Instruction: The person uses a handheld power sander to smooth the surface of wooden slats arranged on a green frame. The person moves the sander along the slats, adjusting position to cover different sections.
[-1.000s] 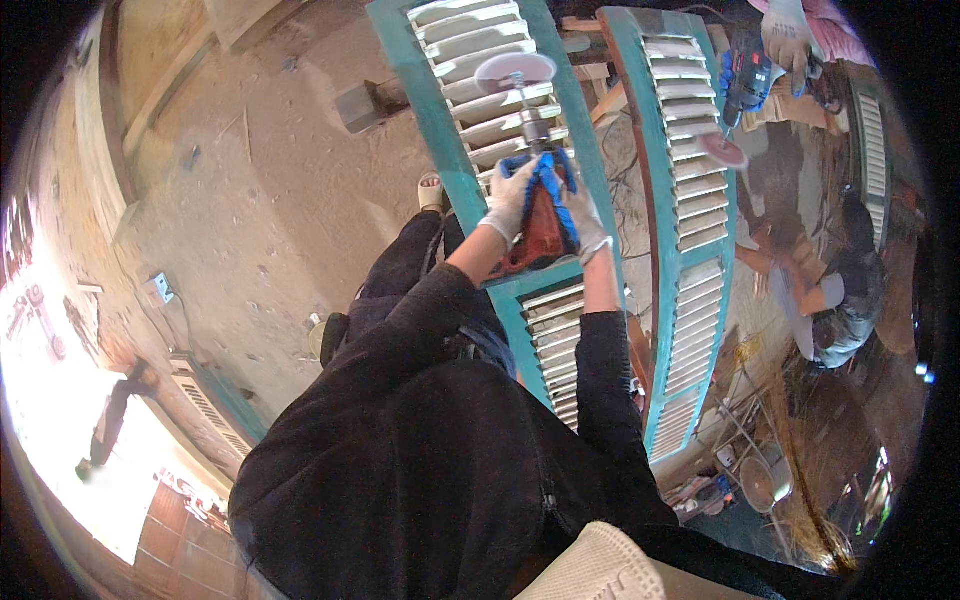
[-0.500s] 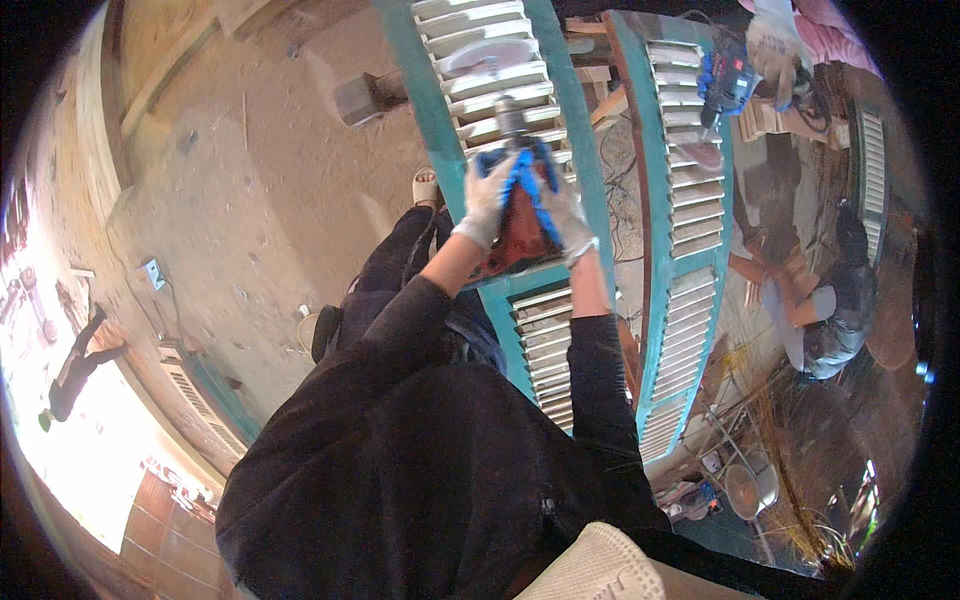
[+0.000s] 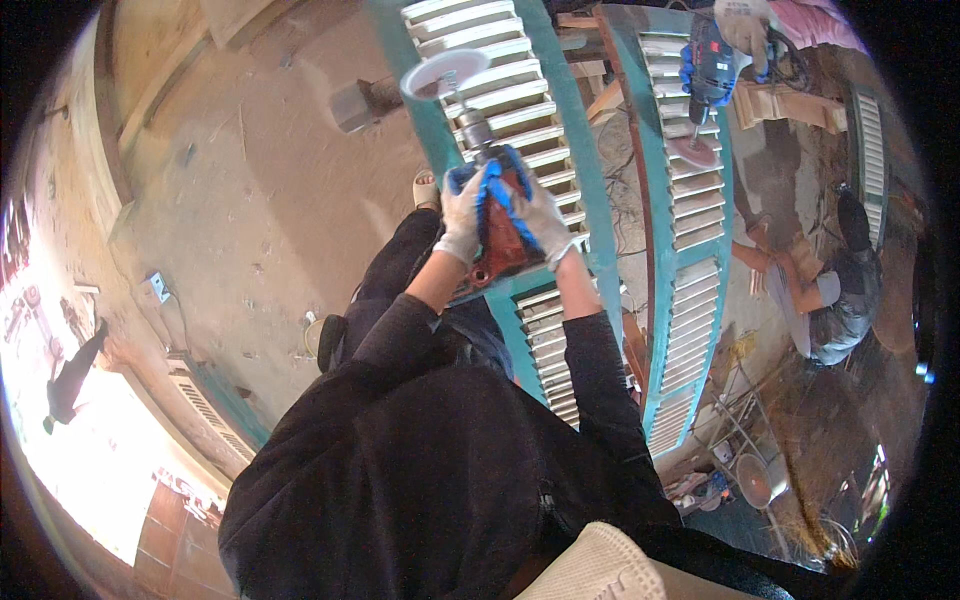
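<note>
Both my hands wear pale gloves with blue fingers and grip a red and black power drill (image 3: 502,232). My left hand (image 3: 462,212) is wrapped round its left side; my right hand (image 3: 540,218) closes on the right side. From the drill's chuck a thin shaft runs to a round sanding disc (image 3: 445,74), tilted, over the left edge of a louvred shutter (image 3: 578,130). That shutter has a green frame and pale slats. Whether the disc touches the wood, I cannot tell.
To the right stands a second green shutter (image 3: 655,330), where another person's gloved hand (image 3: 745,28) holds a blue drill (image 3: 711,65) with a disc on the slats. Another person (image 3: 840,305) crouches farther right. A bucket (image 3: 755,480) and cables are nearby.
My hands and the drill have shifted left and turned, so the disc moved from over the slats to the shutter's left edge. The other person's drill also moved slightly left.
</note>
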